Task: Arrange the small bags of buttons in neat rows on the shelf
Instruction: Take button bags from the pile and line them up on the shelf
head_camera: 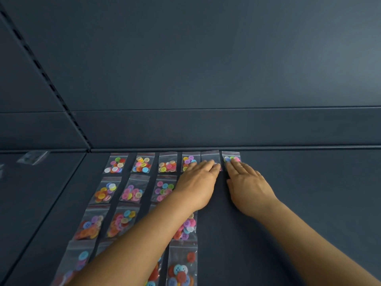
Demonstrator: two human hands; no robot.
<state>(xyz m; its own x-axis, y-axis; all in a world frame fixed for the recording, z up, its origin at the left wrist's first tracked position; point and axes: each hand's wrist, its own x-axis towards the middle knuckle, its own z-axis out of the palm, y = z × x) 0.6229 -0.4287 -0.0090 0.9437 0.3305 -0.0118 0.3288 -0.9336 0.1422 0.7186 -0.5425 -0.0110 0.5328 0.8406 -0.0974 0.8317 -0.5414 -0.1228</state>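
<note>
Item: small clear zip bags of mixed coloured buttons, laid on a dark shelf (309, 203). Landmark: the shelf's back ledge (268, 148).

Back row, against the ledge: six bags side by side. Your left hand (198, 182) lies flat, fingers straight, on the fifth bag (210, 156). Your right hand (247, 182) lies flat, fingertips pressing the sixth bag (232, 158). Neither hand grips anything.

Rows nearer you than the ledge: further bags in columns beneath the first four, partly hidden by your left forearm.

Step in hand, as judged: squaring the last two bags of the back row.

Next move calls for: nudging both top edges level with the ledge and keeping the gap even with the neighbours. Then fill the bare shelf below them.
</note>
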